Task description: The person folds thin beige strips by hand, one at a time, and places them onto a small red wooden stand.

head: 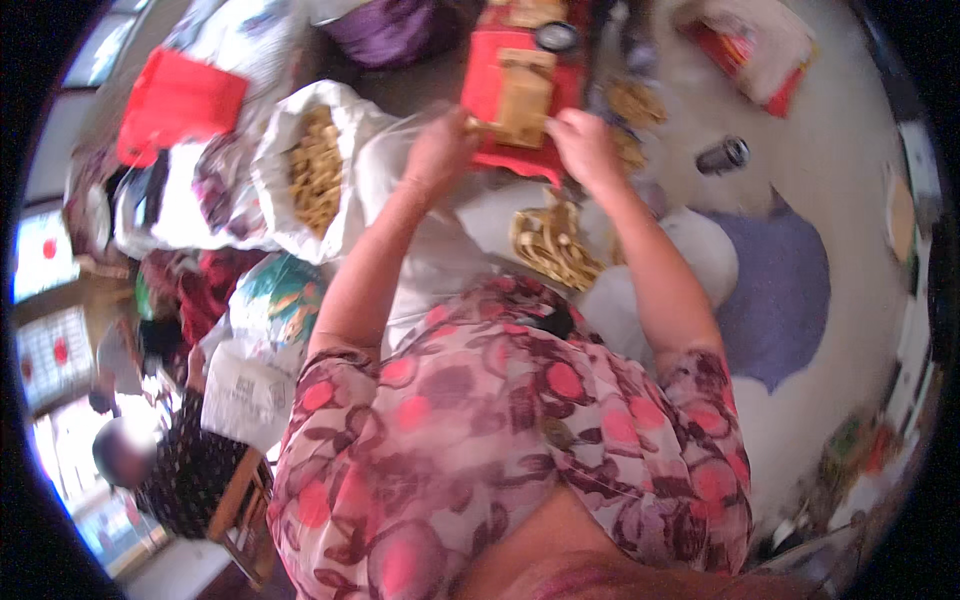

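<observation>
In front of me a tan block-like piece [523, 105] rests on a red surface [484, 75]. My left hand [444, 150] is at its left side, blurred, with the fingers closed on a short tan strip [486, 126] that reaches towards the block. On the other side my right hand [589, 146] has its thumb and fingertips together at the block's right edge. Whether anything is pinched in them is hidden by blur. A round dark-rimmed part [556, 36] sits above the block. Nearer my body lies a tangle of tan strips [555, 240].
A white sack [266, 161] of small tan pieces [319, 176] stands at my left, near a red plastic container [184, 101]. Right of me are more tan strips [634, 101], a can [723, 155], a red-and-white bag [757, 52] and a blue-grey mat [780, 292]. A person [187, 465] sits lower left.
</observation>
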Tool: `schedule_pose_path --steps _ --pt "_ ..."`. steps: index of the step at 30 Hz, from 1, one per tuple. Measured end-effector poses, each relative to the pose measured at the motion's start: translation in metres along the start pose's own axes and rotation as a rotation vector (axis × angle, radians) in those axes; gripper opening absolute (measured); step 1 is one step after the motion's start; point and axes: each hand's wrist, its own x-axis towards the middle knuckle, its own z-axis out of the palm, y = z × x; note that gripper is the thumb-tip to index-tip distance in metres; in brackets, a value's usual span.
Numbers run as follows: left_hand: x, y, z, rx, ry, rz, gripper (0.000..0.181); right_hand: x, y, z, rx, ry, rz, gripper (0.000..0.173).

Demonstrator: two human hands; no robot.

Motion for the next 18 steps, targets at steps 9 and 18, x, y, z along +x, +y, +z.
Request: schedule_pose_path --steps 9,18 --pt "-0.05 -0.11 -0.089 0.231 0.532 -0.291 0.032 -0.057 -0.03 0.008 0.668 -0.386 0.187 0.021" --pt "-0.082 -0.044 -0.004 -0.526 -0.118 0.271 0.049 -0.099 -0.058 0.025 0.819 -0.408 0.151 0.015"
